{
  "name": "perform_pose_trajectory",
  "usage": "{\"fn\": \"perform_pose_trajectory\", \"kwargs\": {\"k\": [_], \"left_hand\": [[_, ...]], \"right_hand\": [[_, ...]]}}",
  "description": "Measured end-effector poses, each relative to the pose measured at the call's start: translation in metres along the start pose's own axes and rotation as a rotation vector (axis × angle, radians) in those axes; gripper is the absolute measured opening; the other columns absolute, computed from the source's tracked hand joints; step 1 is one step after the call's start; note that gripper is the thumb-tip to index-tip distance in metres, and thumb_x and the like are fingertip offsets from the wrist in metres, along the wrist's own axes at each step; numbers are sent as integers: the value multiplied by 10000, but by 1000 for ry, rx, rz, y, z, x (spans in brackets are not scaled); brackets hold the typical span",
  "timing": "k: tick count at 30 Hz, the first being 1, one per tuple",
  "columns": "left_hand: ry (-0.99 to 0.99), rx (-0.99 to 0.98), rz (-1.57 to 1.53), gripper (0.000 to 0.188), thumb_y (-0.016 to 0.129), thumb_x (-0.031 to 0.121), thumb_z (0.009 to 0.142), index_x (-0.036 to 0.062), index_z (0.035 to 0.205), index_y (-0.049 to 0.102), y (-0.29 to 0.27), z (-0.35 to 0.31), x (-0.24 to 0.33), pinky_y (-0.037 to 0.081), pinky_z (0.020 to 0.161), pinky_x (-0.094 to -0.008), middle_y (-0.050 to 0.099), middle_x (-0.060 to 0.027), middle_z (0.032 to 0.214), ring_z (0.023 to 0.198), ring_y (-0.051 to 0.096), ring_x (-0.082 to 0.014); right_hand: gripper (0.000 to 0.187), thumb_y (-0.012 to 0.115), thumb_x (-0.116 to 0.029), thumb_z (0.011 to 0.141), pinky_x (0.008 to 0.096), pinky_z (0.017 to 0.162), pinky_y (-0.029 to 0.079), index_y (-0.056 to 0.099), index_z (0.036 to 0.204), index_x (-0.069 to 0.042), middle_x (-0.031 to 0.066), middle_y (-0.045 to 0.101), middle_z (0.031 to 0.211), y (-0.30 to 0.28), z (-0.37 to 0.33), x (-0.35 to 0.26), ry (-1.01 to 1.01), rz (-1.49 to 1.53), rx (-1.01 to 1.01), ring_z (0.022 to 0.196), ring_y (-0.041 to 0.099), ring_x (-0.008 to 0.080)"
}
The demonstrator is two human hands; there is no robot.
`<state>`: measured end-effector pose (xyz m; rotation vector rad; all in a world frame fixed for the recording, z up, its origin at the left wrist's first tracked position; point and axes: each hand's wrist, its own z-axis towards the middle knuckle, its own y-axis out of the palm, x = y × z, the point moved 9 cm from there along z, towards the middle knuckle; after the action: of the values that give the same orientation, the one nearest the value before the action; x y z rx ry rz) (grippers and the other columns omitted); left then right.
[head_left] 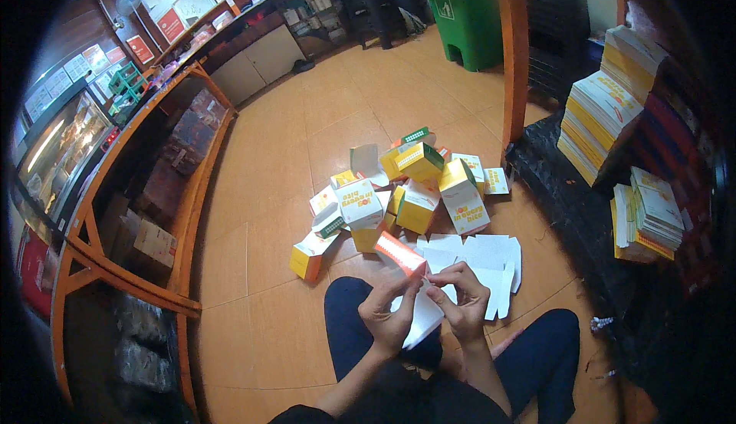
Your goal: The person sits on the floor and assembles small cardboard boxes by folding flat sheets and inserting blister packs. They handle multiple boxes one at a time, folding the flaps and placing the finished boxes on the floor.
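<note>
Between my two hands, above my lap, is a partly folded cardboard food box (402, 256) with an orange printed side and a white inner face. My left hand (389, 313) grips its left side, thumb up against the folded corner. At the right corner, the fingers of my right hand (461, 301) pinch the edge of the cardboard. Just beyond, flat unfolded cardboard sheets (491, 267) lie white side up on the floor. A heap of folded white and yellow boxes (418, 205) sits farther ahead, tipped at various angles.
Stacks of flat printed cardboard (602, 117) stand on a black-covered surface at the right, with a smaller pile (655, 213) nearer. A wooden shelf frame (207, 186) with cartons runs along the left. A wooden post (515, 64) and green bin (466, 21) stand at the back.
</note>
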<state>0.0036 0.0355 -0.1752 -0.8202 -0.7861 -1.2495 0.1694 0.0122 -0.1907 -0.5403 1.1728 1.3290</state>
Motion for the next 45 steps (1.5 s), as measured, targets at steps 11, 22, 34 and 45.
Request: {"fn": "perform_pose_trajectory", "kwargs": {"k": [11, 22, 34, 45], "left_hand": [[-23, 3, 8, 138, 740, -56, 849, -33, 986, 744, 5, -5, 2, 556, 745, -251, 742, -100, 918, 823, 715, -144], [-287, 212, -166, 129, 660, 51, 952, -29, 1041, 710, -32, 14, -34, 527, 854, -291, 707, -76, 1004, 918, 661, -135], [-769, -116, -454, 507, 702, 216, 928, -2, 1328, 479, 8, -12, -73, 503, 1008, -408, 581, -104, 1243, 1155, 602, -238], [289, 81, 380, 484, 849, 69, 780, 33, 1209, 627, -33, -4, -21, 538, 870, -382, 689, -104, 1134, 1042, 678, -235]], "right_hand": [[186, 777, -17, 810, 269, 811, 469, 771, 996, -17, 58, 651, 881, -2, -2, 23, 62, 62, -2, 864, 600, 138], [584, 706, -136, 844, 426, 958, 482, 586, 1415, -168, 107, 569, 1282, 58, -19, -3, -347, -907, -206, 1147, 583, 293], [208, 717, 13, 825, 369, 683, 542, 711, 1032, -5, 129, 651, 828, 35, -14, -23, -371, -771, 43, 777, 664, 292], [109, 750, 8, 815, 272, 746, 494, 705, 914, 16, 84, 656, 838, -2, 1, 0, 14, -166, -20, 801, 639, 151]]}}
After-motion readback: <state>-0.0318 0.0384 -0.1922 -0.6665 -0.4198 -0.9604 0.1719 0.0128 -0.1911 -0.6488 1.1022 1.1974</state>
